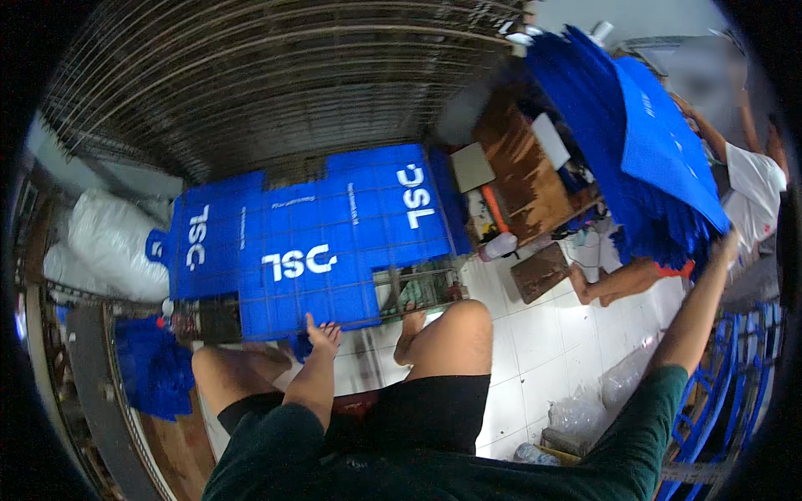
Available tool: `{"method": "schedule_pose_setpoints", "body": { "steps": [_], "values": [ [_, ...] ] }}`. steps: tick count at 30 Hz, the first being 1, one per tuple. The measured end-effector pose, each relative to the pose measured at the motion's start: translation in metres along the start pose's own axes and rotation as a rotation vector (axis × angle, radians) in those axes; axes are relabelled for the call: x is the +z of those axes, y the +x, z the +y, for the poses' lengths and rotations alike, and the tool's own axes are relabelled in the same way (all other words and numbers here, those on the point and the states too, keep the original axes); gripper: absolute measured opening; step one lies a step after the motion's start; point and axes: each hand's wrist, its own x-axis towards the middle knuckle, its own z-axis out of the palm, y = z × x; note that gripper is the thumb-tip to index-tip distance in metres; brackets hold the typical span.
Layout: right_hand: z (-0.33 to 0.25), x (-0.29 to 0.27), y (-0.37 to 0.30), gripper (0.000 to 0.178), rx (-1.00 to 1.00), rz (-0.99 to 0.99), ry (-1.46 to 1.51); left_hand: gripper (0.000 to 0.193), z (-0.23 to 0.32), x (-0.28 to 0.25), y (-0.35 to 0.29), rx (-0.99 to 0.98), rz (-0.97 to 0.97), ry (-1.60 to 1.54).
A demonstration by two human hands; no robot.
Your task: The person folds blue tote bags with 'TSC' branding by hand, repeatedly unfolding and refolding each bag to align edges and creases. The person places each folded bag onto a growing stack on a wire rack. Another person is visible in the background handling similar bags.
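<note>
Several flat blue printed sheets [317, 238] with white lettering lie spread on a wire frame in front of me. My left hand [322, 336] rests with its fingers on the near edge of these sheets. My right arm reaches out far to the right, and my right hand [725, 244] grips the lower edge of a thick stack of blue sheets [647, 142] that stands tilted high at the right.
A wire rack [276, 83] fills the top. A brown wooden table [526, 171] with papers stands at centre right. White sacks [109, 242] lie at the left. Another person [752, 179] in a white shirt sits behind the stack. Blue crates [727, 392] stand at the lower right on white tiles.
</note>
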Motion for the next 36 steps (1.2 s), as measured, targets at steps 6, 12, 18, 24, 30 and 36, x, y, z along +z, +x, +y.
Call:
{"method": "schedule_pose_setpoints", "body": {
  "steps": [6,12,18,24,30,36],
  "values": [
    [-0.079,0.059,-0.154,0.021,-0.658,0.227,0.006,0.08,0.002,-0.026,0.028,0.064,0.147,0.17],
    [-0.168,0.108,-0.346,0.032,-0.969,0.441,-0.148,0.023,-0.019,0.115,-0.199,0.606,-0.641,0.665],
    [-0.188,0.145,-0.525,0.041,-0.801,0.247,-0.179,0.06,0.003,0.19,-0.435,0.499,-1.795,0.526],
    [-0.149,0.129,-0.594,0.019,-0.159,-0.398,0.517,0.026,0.031,0.193,-0.52,0.249,-1.556,0.245],
    [-0.056,0.078,-0.68,0.055,0.451,-1.242,0.375,0.027,0.093,0.185,-0.513,0.603,-1.295,0.217],
    [-0.042,0.056,-0.752,0.055,1.161,-1.207,0.612,0.038,0.201,0.118,-0.46,0.789,-1.14,0.359]
  ]
}}
